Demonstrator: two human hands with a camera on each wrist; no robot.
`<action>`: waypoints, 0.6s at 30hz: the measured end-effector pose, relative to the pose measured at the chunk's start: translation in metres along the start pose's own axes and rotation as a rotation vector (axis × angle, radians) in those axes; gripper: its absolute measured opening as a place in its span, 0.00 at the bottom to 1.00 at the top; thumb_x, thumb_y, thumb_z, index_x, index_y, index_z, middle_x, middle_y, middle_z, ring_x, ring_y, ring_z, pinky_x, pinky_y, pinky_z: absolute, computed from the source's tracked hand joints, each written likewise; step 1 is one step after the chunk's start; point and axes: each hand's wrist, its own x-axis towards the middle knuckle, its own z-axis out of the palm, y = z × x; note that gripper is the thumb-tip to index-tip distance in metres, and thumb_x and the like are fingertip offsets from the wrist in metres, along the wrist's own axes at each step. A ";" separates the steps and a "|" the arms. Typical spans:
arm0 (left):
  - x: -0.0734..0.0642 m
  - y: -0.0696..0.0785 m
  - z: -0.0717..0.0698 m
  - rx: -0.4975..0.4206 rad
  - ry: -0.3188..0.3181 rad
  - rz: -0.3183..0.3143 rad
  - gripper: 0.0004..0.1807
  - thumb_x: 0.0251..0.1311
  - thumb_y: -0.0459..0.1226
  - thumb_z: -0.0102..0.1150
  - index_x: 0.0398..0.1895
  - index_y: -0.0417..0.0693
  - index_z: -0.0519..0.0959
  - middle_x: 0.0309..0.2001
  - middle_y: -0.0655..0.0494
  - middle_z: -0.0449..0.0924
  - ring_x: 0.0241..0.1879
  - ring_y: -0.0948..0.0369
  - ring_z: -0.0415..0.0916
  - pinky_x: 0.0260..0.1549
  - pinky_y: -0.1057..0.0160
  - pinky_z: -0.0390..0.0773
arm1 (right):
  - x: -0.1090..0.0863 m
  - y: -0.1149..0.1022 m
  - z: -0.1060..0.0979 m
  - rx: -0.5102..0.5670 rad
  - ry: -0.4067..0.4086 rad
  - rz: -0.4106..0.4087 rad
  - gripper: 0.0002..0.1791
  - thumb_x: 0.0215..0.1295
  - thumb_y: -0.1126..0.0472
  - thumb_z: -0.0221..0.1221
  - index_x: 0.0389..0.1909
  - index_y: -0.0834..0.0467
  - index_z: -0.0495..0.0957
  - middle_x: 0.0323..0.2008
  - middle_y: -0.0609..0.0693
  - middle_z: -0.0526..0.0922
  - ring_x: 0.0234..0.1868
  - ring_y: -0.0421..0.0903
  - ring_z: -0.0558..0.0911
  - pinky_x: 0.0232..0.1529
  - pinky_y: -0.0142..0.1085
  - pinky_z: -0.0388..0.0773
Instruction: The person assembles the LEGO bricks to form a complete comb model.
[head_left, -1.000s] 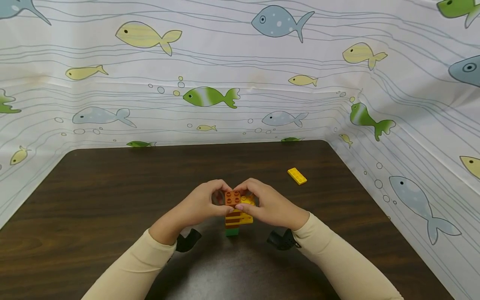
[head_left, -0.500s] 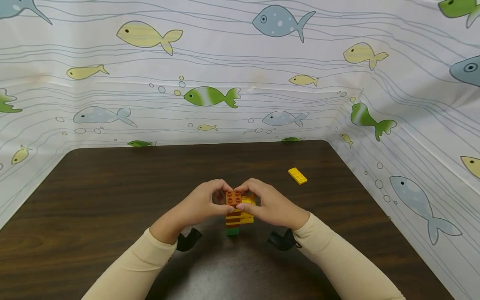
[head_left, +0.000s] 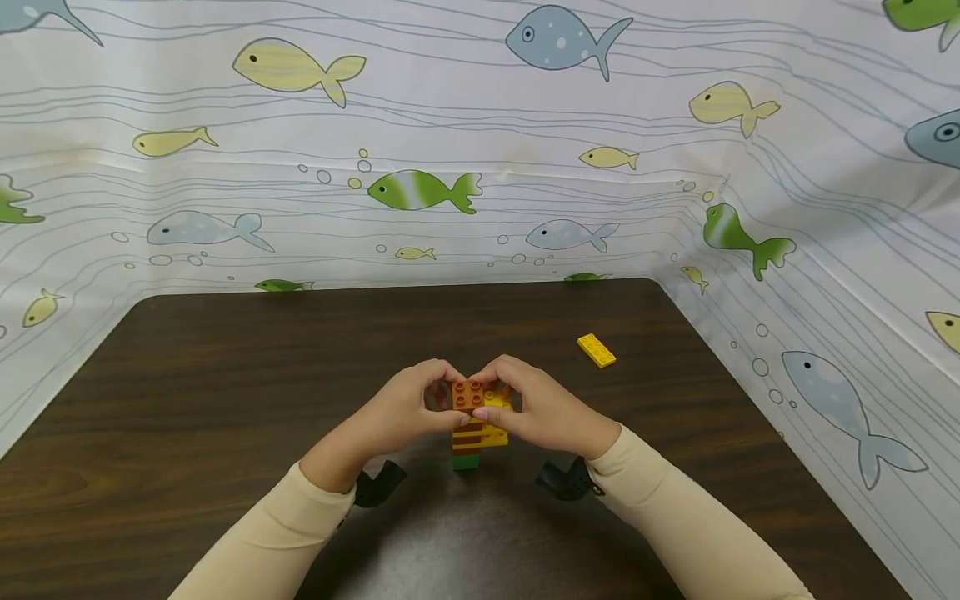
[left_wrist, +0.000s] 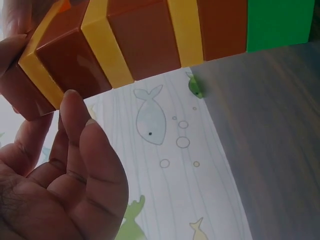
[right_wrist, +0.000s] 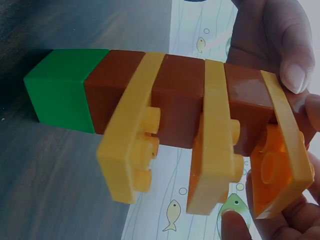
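A tower of toy building bricks (head_left: 467, 435) stands upright on the table, in the middle of the head view. A green brick (left_wrist: 280, 25) forms its base, with brown bricks (right_wrist: 179, 100) and yellow plates (right_wrist: 217, 150) stacked alternately above. The plates jut out sideways on the right, their studs showing in the right wrist view. At the very top sits a brown brick (head_left: 468, 395) with its studs up. Both the left hand (head_left: 393, 408) and the right hand (head_left: 551, 408) pinch this top brick from either side, thumbs at its near face and fingertips behind.
A loose yellow plate (head_left: 596, 351) lies on the dark wooden table (head_left: 225, 400), farther back and to the right. A white curtain (head_left: 450, 108) printed with fish surrounds the back and sides. Black wrist devices (head_left: 564, 479) hang under both wrists.
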 end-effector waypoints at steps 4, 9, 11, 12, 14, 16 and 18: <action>-0.001 -0.001 0.002 0.001 0.020 0.004 0.16 0.56 0.34 0.67 0.45 0.39 0.75 0.36 0.53 0.75 0.33 0.60 0.72 0.31 0.65 0.76 | -0.001 0.000 0.001 0.006 0.006 -0.003 0.18 0.64 0.59 0.62 0.54 0.57 0.72 0.47 0.46 0.75 0.45 0.41 0.75 0.50 0.35 0.76; -0.002 -0.004 0.005 -0.016 0.044 -0.012 0.16 0.56 0.34 0.67 0.46 0.39 0.75 0.36 0.53 0.75 0.32 0.59 0.72 0.30 0.64 0.76 | -0.002 0.003 0.002 0.001 0.016 -0.008 0.22 0.64 0.57 0.63 0.57 0.57 0.72 0.49 0.46 0.76 0.47 0.41 0.75 0.51 0.36 0.76; -0.003 -0.004 0.006 -0.028 0.052 -0.016 0.16 0.56 0.34 0.67 0.46 0.39 0.76 0.36 0.52 0.75 0.32 0.59 0.72 0.30 0.64 0.76 | -0.004 0.006 0.002 0.008 0.030 -0.005 0.23 0.64 0.57 0.63 0.59 0.57 0.72 0.51 0.46 0.76 0.49 0.42 0.75 0.52 0.38 0.75; -0.003 -0.004 0.007 -0.033 0.056 -0.018 0.16 0.56 0.34 0.67 0.46 0.39 0.76 0.36 0.52 0.75 0.32 0.59 0.72 0.30 0.64 0.76 | -0.005 0.008 0.001 0.010 0.044 -0.004 0.24 0.64 0.57 0.63 0.60 0.57 0.72 0.52 0.47 0.76 0.51 0.42 0.75 0.53 0.39 0.75; -0.003 -0.005 0.008 -0.046 0.062 -0.022 0.16 0.56 0.34 0.67 0.46 0.39 0.75 0.36 0.52 0.75 0.32 0.58 0.72 0.29 0.64 0.75 | -0.007 0.012 -0.001 0.024 0.081 0.002 0.25 0.65 0.57 0.62 0.61 0.57 0.71 0.54 0.49 0.76 0.54 0.45 0.75 0.54 0.44 0.74; -0.003 -0.005 0.008 -0.053 0.067 -0.027 0.17 0.56 0.34 0.67 0.47 0.38 0.75 0.36 0.52 0.75 0.32 0.58 0.71 0.29 0.64 0.75 | -0.010 0.018 -0.003 0.039 0.126 0.009 0.25 0.66 0.58 0.61 0.62 0.59 0.70 0.55 0.52 0.76 0.56 0.49 0.75 0.54 0.50 0.73; -0.003 -0.005 0.009 -0.059 0.072 -0.037 0.17 0.56 0.34 0.67 0.47 0.39 0.75 0.35 0.52 0.75 0.32 0.58 0.71 0.29 0.63 0.74 | -0.011 0.025 -0.006 0.048 0.169 0.022 0.25 0.67 0.58 0.60 0.63 0.59 0.69 0.56 0.55 0.75 0.56 0.52 0.74 0.54 0.53 0.72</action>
